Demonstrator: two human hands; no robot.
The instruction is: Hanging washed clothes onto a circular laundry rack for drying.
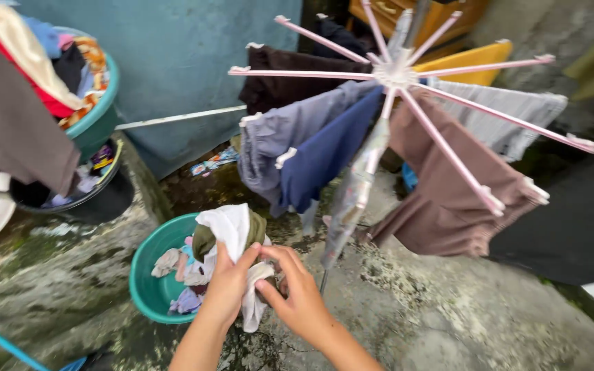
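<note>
Both hands meet low in the frame, at about six o'clock; the left hand (pixel 227 283) is closed around a bunched white cloth (pixel 232 230) with an olive-green piece folded into it, thumb on the near side and fingers wrapped behind, while the right hand (pixel 298 295) pinches the lower edge of the same bundle between thumb and fingertips; the cloth hangs just above the rim of a green basin (pixel 147 288), which sits at about seven o'clock from the hands and holds a small heap of pale and pink garments; at one o'clock from the hands stands a radial drying rack (pixel 397 72) with pink-white arms, already carrying a dark blue garment (pixel 324 154), a grey one, and a brown cloth (pixel 441 199); a second teal tub (pixel 101 113) piled with laundry rests at ten o'clock on a mossy stone ledge. Judging from the grip, the bundle is twisted on itself, so the sound way to handle it is to find one hem with the right hand, keep the left firm as an anchor, and draw the two pieces apart rather than shaking the whole lump; keeping it over the basin lets drips and any dropped piece land inside and not on the wet, mossy stone.
</note>
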